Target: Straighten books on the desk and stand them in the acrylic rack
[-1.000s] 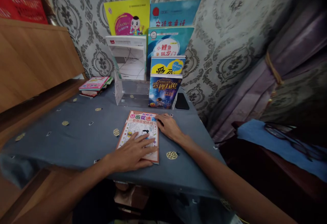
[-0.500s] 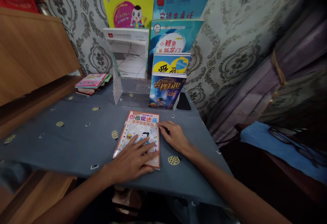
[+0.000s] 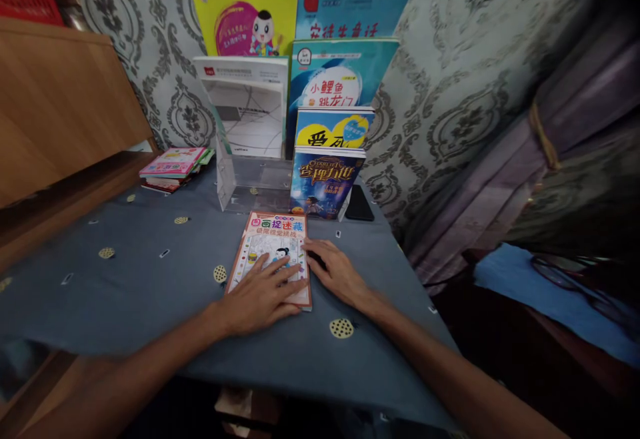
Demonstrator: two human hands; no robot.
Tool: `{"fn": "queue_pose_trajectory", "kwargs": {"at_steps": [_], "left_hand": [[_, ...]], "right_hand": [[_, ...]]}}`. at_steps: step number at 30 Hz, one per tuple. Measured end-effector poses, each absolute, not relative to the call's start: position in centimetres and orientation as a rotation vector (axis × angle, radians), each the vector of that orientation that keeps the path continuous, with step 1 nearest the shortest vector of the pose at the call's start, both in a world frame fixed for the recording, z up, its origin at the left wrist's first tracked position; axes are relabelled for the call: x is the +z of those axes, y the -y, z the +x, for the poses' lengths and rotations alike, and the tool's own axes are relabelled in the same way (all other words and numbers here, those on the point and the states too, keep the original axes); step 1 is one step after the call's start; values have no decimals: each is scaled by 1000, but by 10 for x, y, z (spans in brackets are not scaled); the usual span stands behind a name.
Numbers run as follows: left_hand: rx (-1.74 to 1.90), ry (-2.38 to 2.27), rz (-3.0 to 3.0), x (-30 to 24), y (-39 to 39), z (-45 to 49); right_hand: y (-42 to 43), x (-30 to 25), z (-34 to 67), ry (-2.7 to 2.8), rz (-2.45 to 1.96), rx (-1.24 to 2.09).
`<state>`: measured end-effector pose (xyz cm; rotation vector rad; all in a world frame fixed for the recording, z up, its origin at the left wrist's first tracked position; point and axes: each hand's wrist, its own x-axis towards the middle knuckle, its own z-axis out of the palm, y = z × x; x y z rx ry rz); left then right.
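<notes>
A closed paperback book (image 3: 254,242) with an orange-bordered cover lies flat on the cloth-covered table, its top end close to the display stand. My left hand (image 3: 267,292) rests palm down across the lower half of the cover, fingers spread. Beside it, my right hand (image 3: 335,272) touches the book's right edge near the upper part with its fingertips. The right thumb is apart from the fingers, and the fingers are slightly bent. Behind the book stands a clear acrylic stand (image 3: 255,199) holding several books, among them a dark blue book (image 3: 325,182) at the front right.
A small stack of books (image 3: 175,164) lies at the back left. A black phone (image 3: 359,203) is right of the stand. Wooden furniture (image 3: 65,92) borders the left side. At the right are a curtain (image 3: 480,179) and glasses on a blue cloth (image 3: 530,292).
The book has slid away from the table's front edge, toward the stand, with both hands moving along with it. My right fingers have straightened a little. The view has shifted slightly.
</notes>
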<state>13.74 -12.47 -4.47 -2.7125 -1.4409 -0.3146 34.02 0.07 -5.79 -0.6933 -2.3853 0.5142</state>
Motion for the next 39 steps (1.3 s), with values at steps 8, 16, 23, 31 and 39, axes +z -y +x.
{"fn": "queue_pose_trajectory", "kwargs": {"at_steps": [8, 16, 23, 31, 39], "left_hand": [[-342, 1409, -2705, -48, 122, 136], [-376, 1442, -2717, -44, 124, 139], [-398, 1420, -2673, -45, 128, 140], [-419, 1403, -2679, -45, 128, 139], [-471, 1435, -2779, -43, 126, 133]], "right_hand": [[0, -52, 340, 2356, -746, 536], [7, -39, 345, 2322, -788, 635], [13, -39, 348, 2320, -767, 736], [19, -40, 344, 2295, -799, 749], [34, -46, 340, 2216, -848, 663]]}}
